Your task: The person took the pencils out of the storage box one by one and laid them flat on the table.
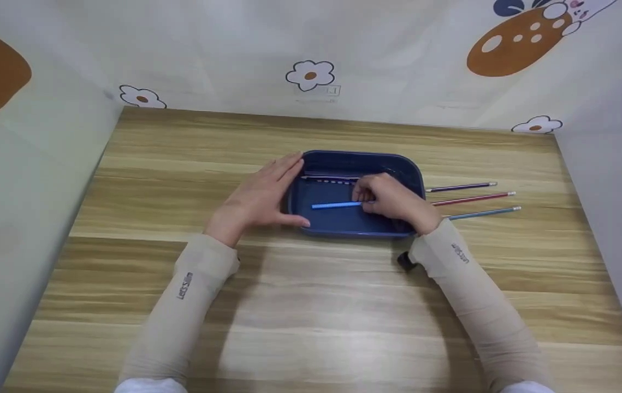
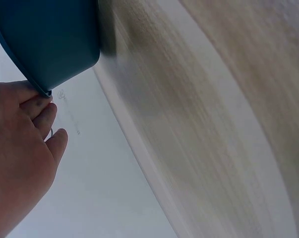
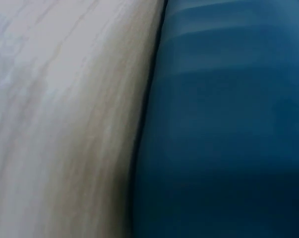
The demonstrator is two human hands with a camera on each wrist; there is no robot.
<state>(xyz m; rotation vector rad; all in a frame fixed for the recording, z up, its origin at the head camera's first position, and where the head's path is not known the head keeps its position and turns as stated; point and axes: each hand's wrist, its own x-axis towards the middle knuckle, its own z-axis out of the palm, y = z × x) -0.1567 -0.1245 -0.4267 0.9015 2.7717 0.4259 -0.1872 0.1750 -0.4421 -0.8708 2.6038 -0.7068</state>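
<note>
A dark blue rectangular tray (image 1: 360, 233) stands on the wooden table. My left hand (image 1: 259, 196) spans its left end, thumb at the front corner and extended fingers against the rim farther back. The left wrist view shows those fingers touching the tray's rim (image 2: 20, 64). Over the tray's inside, my right hand (image 1: 392, 199) pinches a light blue pencil (image 1: 335, 206), which points left. Behind it in the tray lies a dark pencil (image 1: 328, 178) beside a white dashed line. The right wrist view holds only the tray's blurred outer wall (image 3: 223, 124); that hand is hidden there.
Right of the tray lie a dark purple pencil (image 1: 463, 187), a red pencil (image 1: 474, 198) and a teal pencil (image 1: 485, 213), roughly side by side. A small black object (image 1: 406, 261) sits at the right wrist. Pale patterned walls (image 1: 234, 54) border the table.
</note>
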